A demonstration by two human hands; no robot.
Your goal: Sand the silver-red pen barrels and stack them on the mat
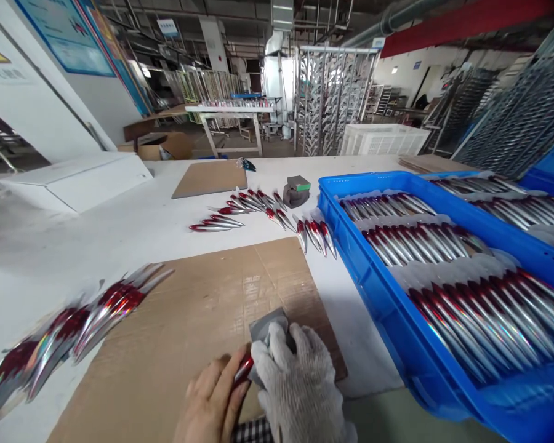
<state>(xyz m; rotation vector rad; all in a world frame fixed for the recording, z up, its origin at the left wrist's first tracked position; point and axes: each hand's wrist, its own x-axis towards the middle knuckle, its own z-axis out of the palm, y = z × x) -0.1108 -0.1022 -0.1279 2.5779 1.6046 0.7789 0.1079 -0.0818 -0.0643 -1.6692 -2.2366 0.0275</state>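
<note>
Head view: your L hand (212, 400), bare, has a red pc (244, 370) pinched btwn thumb & fingers; only its red end shows, the rest is hidden. Your R hand (300, 375), gloved, is curled round a grey pad (270, 317), right up against the pc. Both are low over the cardboard (189, 320) on the counter (166, 237), near its front edge.

Progress, my read: this one pc is mid-work, pad on or v. close to it; can't tell how much of it is done. Loose pcs lie in a L pile (115, 301), partly on the cardboard, & in a fanned group (253, 200) beyond it. Nothing shows which are finished vs. waiting. Blue tub (373, 307) to your R has rows (425, 240) packed w/ white wrap btwn; prob. same kind, status unclear.

Also around: grey block (299, 183) w/ green edge just past the fanned group, 2nd board (207, 178) farther back, white box (83, 178) back L. Nothing blocks your hands directly; tub wall limits R-side room, & the L pile crowds the cardboard's L edge.
</note>
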